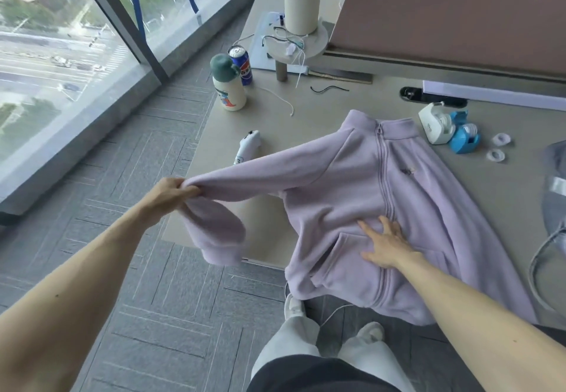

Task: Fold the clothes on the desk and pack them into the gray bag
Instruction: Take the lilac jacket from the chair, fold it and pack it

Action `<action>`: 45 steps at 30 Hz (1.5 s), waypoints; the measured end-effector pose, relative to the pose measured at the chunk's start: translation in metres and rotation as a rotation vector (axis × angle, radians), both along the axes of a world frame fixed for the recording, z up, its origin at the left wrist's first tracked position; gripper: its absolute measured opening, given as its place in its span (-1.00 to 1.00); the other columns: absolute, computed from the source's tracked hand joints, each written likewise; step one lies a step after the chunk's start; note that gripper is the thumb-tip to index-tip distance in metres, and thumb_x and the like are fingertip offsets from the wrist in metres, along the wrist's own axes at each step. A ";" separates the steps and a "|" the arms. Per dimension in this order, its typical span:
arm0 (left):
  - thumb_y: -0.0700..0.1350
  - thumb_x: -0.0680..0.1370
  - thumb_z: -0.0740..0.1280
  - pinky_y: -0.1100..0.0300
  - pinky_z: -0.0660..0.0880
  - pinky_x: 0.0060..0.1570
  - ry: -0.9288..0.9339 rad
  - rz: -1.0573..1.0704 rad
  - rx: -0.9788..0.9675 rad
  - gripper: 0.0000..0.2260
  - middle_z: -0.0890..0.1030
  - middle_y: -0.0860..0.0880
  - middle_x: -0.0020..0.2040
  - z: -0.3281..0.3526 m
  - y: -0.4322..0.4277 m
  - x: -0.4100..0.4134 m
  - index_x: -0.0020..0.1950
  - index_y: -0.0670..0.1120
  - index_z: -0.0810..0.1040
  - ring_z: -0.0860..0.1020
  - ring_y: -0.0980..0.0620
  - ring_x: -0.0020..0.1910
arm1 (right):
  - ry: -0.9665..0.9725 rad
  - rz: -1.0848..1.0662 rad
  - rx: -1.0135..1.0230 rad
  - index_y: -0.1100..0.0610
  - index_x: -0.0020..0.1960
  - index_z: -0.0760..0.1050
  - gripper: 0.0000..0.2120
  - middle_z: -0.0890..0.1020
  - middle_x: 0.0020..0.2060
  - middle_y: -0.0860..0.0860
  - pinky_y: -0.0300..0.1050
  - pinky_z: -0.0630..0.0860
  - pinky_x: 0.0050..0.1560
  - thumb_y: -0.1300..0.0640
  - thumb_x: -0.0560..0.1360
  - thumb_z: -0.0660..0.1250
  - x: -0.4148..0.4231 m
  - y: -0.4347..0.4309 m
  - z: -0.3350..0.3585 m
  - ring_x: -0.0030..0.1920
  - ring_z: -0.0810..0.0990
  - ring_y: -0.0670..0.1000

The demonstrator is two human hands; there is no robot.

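A lilac fleece zip jacket [407, 195] lies front up on the grey desk [275, 122], collar away from me, its hem hanging over the near edge. My left hand [171, 192] grips the jacket's left sleeve near the cuff and holds it stretched out beyond the desk's left edge, the cuff drooping below my fingers. My right hand [387, 244] lies flat with spread fingers on the jacket's front beside the zipper, above a pocket. The gray bag [554, 204] shows only partly at the right edge, its strap looping down.
A cream bottle [228, 85] with a green cap and a blue can [242, 65] stand at the desk's far left. Two tape dispensers [450, 129] and tape rolls lie right of the collar. A white controller [246, 146] rests near the sleeve. A partition and cables stand behind.
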State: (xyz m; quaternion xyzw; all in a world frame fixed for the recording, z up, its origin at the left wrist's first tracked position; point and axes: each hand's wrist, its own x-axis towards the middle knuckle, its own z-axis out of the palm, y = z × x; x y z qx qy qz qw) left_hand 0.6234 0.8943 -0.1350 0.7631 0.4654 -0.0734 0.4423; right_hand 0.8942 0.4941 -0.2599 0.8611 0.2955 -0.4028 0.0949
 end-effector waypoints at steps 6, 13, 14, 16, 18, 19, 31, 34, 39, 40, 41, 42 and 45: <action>0.08 0.34 0.59 0.01 0.56 -0.01 -0.087 0.094 -0.345 -0.40 0.67 -0.31 0.01 0.058 0.029 0.017 0.12 -0.37 0.59 0.63 -0.17 -0.10 | 0.018 -0.026 -0.011 -0.31 0.56 -0.13 -0.18 -0.18 0.58 0.05 0.13 0.05 0.54 -0.23 0.47 0.29 0.003 0.006 0.006 0.56 -0.13 0.29; 0.11 0.00 0.74 0.02 0.63 0.06 -0.082 0.032 -0.573 -0.10 0.65 -0.32 0.13 0.080 0.027 0.039 0.19 -0.35 0.59 0.65 -0.18 0.08 | 0.047 -0.076 0.039 -0.10 0.60 0.04 -0.24 0.04 0.57 0.14 0.02 0.15 0.51 -0.21 0.51 0.28 0.011 0.022 0.025 0.55 0.12 0.19; 0.08 0.04 0.73 0.01 0.64 0.05 -0.105 0.033 -0.610 -0.12 0.64 -0.33 0.16 0.084 0.024 0.042 0.21 -0.35 0.58 0.65 -0.18 0.08 | 0.036 -0.078 0.093 -0.04 0.59 0.10 -0.25 0.13 0.55 0.13 0.01 0.19 0.49 -0.20 0.50 0.30 0.011 0.029 0.032 0.54 0.19 0.15; 0.02 0.19 0.68 0.04 0.65 -0.01 -0.146 0.057 -0.658 -0.28 0.64 -0.31 0.17 0.091 0.012 0.053 0.21 -0.34 0.59 0.68 -0.15 0.03 | 0.034 -0.119 0.314 0.03 0.51 0.30 -0.35 0.38 0.41 0.08 -0.04 0.32 0.40 -0.14 0.49 0.37 0.005 0.048 0.054 0.43 0.38 0.09; -0.03 0.48 0.45 0.06 0.62 -0.02 -0.196 0.108 -0.686 -0.59 0.69 -0.24 0.08 0.099 -0.005 0.069 0.19 -0.30 0.59 0.69 -0.08 -0.06 | 0.156 -0.244 0.615 0.03 0.36 0.47 -0.52 0.57 0.12 -0.05 -0.07 0.43 0.29 -0.08 0.49 0.43 -0.009 0.071 0.084 0.23 0.54 0.01; -0.06 0.59 0.32 0.07 0.61 -0.02 -0.221 0.121 -0.705 -0.69 0.70 -0.20 0.04 0.103 -0.015 0.078 0.18 -0.27 0.60 0.69 -0.07 -0.09 | 0.283 -0.333 0.751 0.01 0.29 0.53 -0.60 0.62 0.02 -0.09 -0.03 0.47 0.25 -0.06 0.50 0.43 -0.018 0.082 0.102 0.14 0.58 -0.01; -0.11 0.66 0.22 0.09 0.64 -0.28 -0.564 0.445 -0.988 -0.85 0.49 -0.15 -0.21 0.099 -0.145 0.206 0.01 -0.19 0.42 0.56 -0.13 -0.23 | 1.139 -0.760 1.187 -0.06 0.52 0.22 -0.18 0.49 0.36 0.08 0.06 0.46 0.22 -0.09 0.37 0.54 -0.021 0.061 0.175 0.33 0.49 0.12; -0.01 0.66 0.21 0.07 0.63 -0.23 -0.550 0.333 -1.077 -0.79 0.55 -0.16 -0.12 0.086 -0.170 0.225 -0.02 -0.14 0.47 0.59 -0.13 -0.21 | 0.978 -0.793 1.219 0.01 0.49 0.30 -0.38 0.52 0.35 0.12 0.11 0.44 0.35 0.27 0.50 0.42 -0.012 0.038 0.167 0.35 0.51 0.14; -0.07 0.61 0.29 0.03 0.60 -0.13 -0.455 0.135 -0.791 -0.84 0.54 -0.14 0.11 0.042 -0.157 0.227 0.12 -0.14 0.51 0.61 -0.15 -0.09 | 0.794 -1.202 1.172 0.14 0.11 0.59 -0.77 0.64 -0.03 0.02 -0.21 0.58 -0.01 0.32 0.50 0.31 -0.001 0.002 0.154 -0.03 0.65 -0.10; -0.12 0.59 0.32 0.01 0.60 -0.13 -0.415 0.150 -0.635 -0.87 0.55 -0.15 0.08 0.027 -0.149 0.222 0.09 -0.15 0.52 0.61 -0.14 -0.12 | 0.781 -1.234 1.142 0.16 0.11 0.61 -0.74 0.61 -0.07 -0.04 -0.30 0.54 -0.07 0.31 0.44 0.33 0.002 -0.006 0.153 -0.06 0.61 -0.20; -0.14 0.55 0.34 0.01 0.60 -0.15 -0.348 0.127 -0.479 -0.87 0.56 -0.16 0.01 0.011 -0.142 0.215 0.05 -0.17 0.53 0.59 -0.12 -0.18 | 0.746 -1.235 1.126 0.18 0.08 0.62 -0.74 0.60 -0.13 -0.04 -0.31 0.51 -0.18 0.26 0.41 0.34 0.003 -0.016 0.145 -0.13 0.59 -0.21; -0.13 0.50 0.37 0.01 0.61 -0.20 -0.264 0.081 -0.339 -0.83 0.55 -0.16 -0.08 -0.004 -0.135 0.205 0.01 -0.21 0.52 0.56 -0.09 -0.23 | 0.649 -1.244 1.083 0.23 0.03 0.63 -0.77 0.61 -0.19 0.03 -0.25 0.47 -0.29 0.22 0.42 0.32 0.003 -0.023 0.141 -0.23 0.57 -0.13; 0.04 0.38 0.51 0.11 0.48 -0.37 0.024 0.017 -0.126 -0.55 0.48 -0.08 -0.07 -0.042 -0.133 0.165 0.06 -0.15 0.37 0.52 -0.06 -0.18 | 0.616 -1.357 0.955 0.26 -0.10 0.61 -0.81 0.60 -0.30 0.19 -0.19 0.44 -0.45 0.29 0.55 0.23 0.001 -0.035 0.124 -0.41 0.52 0.02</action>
